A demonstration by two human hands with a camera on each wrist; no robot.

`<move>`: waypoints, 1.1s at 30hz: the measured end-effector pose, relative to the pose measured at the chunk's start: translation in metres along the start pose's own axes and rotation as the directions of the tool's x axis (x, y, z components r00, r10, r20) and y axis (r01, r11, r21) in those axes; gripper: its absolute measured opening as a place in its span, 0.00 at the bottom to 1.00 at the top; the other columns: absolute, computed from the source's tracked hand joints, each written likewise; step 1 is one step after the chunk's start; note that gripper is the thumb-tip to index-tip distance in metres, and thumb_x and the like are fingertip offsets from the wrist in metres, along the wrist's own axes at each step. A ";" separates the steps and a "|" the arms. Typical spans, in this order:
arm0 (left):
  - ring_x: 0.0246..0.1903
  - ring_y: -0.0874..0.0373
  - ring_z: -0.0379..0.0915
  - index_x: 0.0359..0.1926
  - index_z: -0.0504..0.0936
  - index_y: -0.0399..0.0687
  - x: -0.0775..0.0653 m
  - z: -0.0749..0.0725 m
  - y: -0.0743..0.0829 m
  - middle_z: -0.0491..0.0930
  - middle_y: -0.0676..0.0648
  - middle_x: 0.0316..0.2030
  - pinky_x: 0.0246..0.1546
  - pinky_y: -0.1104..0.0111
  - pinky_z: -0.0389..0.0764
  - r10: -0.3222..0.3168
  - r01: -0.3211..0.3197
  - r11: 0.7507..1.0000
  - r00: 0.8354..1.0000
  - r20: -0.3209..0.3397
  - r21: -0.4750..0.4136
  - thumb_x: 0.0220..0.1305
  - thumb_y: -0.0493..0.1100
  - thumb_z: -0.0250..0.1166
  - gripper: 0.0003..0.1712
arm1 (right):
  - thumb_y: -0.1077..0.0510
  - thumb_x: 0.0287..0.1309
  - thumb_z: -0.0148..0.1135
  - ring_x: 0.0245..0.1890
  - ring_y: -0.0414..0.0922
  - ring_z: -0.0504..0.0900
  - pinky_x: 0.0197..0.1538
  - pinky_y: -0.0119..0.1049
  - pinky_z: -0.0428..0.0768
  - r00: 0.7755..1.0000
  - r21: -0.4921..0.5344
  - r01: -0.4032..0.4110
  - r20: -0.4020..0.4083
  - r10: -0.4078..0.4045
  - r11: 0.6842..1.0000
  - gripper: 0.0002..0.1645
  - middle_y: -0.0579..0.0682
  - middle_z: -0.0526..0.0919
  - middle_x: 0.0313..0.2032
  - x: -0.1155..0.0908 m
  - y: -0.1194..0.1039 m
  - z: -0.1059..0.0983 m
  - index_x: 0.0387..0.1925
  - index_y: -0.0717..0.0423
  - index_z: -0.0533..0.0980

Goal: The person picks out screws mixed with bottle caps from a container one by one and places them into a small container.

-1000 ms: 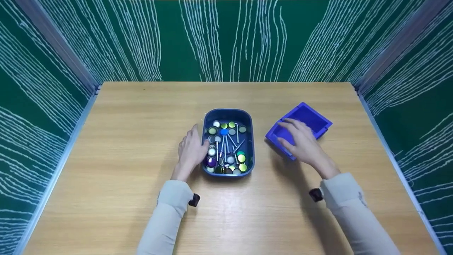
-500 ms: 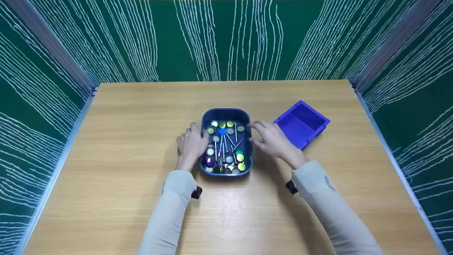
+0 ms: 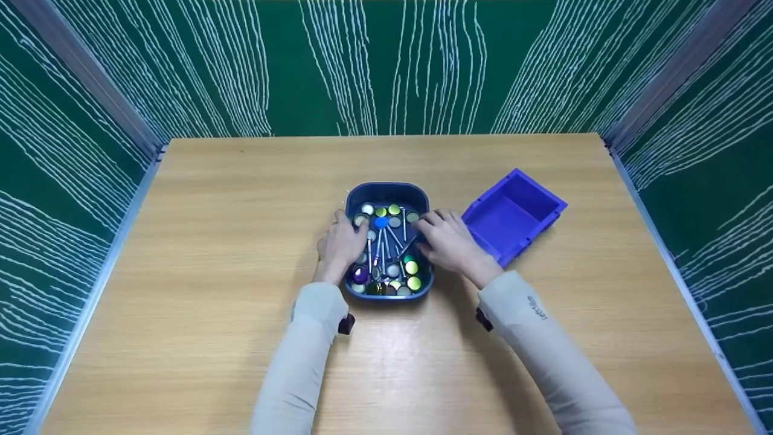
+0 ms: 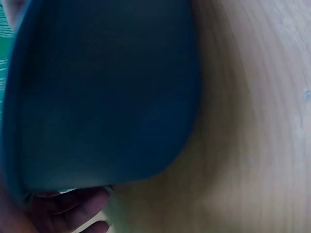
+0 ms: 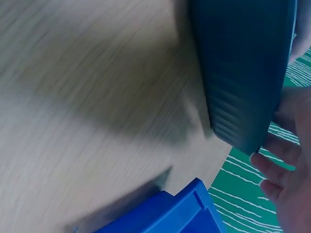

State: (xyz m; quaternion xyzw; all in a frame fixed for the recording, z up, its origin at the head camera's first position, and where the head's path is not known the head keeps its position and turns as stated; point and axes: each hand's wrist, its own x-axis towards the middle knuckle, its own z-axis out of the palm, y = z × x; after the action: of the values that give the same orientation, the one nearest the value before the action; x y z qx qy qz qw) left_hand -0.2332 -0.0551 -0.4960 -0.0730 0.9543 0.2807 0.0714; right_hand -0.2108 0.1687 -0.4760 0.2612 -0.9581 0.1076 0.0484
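Both hands are at a dark blue tub (image 3: 388, 297) with rounded corners in the middle of the table. The left hand (image 3: 343, 243) grips its left rim, thumb over the inside; in the left wrist view the fingers (image 4: 80, 211) show beyond the tub wall (image 4: 107, 97). On the opposite side the right hand (image 3: 450, 244) holds the right rim, and in the right wrist view its curled fingers (image 5: 272, 170) meet the tub's edge. Inside lie several round caps (image 3: 411, 267) in gold, silver, green, blue and purple, among long thin silver rods (image 3: 404, 225).
A purple-blue bin (image 3: 501, 226) stands turned at an angle, right of the tub and close to the right forearm. The wooden table (image 3: 229, 254) is bounded at the back and sides by green panels (image 3: 302, 66) with white lines.
The right hand has moved left from over the purple-blue bin to the tub's right rim. The left hand has shifted slightly right, farther over the left rim.
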 end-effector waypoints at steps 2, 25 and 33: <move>0.51 0.39 0.81 0.68 0.59 0.39 0.001 0.005 0.001 0.81 0.34 0.53 0.46 0.48 0.80 -0.001 0.001 1.000 1.000 -0.018 0.011 0.72 0.58 0.51 0.35 | 0.57 0.55 0.67 0.57 0.64 0.74 0.64 0.59 0.69 1.000 -0.027 -0.002 -0.002 0.001 1.000 0.21 0.61 0.80 0.52 0.001 -0.001 0.003 0.51 0.60 0.78; 0.42 0.38 0.83 0.59 0.66 0.39 -0.004 0.014 -0.002 0.83 0.34 0.43 0.40 0.49 0.83 0.046 -0.034 0.995 0.990 -0.134 0.090 0.65 0.42 0.57 0.23 | 0.57 0.59 0.61 0.69 0.59 0.66 0.75 0.61 0.52 0.921 -0.208 -0.098 0.352 0.168 0.973 0.26 0.62 0.75 0.62 0.020 -0.027 0.019 0.58 0.60 0.74; 0.46 0.37 0.82 0.56 0.69 0.40 -0.001 0.012 -0.004 0.82 0.35 0.46 0.43 0.47 0.81 0.023 -0.025 1.000 0.992 -0.127 -0.009 0.66 0.40 0.56 0.19 | 0.44 0.63 0.61 0.66 0.61 0.69 0.74 0.64 0.52 0.920 -0.204 -0.021 0.380 0.099 0.979 0.26 0.60 0.79 0.58 0.019 -0.031 0.021 0.56 0.54 0.76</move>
State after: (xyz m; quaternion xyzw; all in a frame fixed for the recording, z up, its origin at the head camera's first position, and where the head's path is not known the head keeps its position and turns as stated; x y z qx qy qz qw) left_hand -0.2304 -0.0522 -0.5080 -0.0797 0.9562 0.2816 0.0067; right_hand -0.2119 0.1282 -0.4884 0.2416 -0.9621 -0.0395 -0.1200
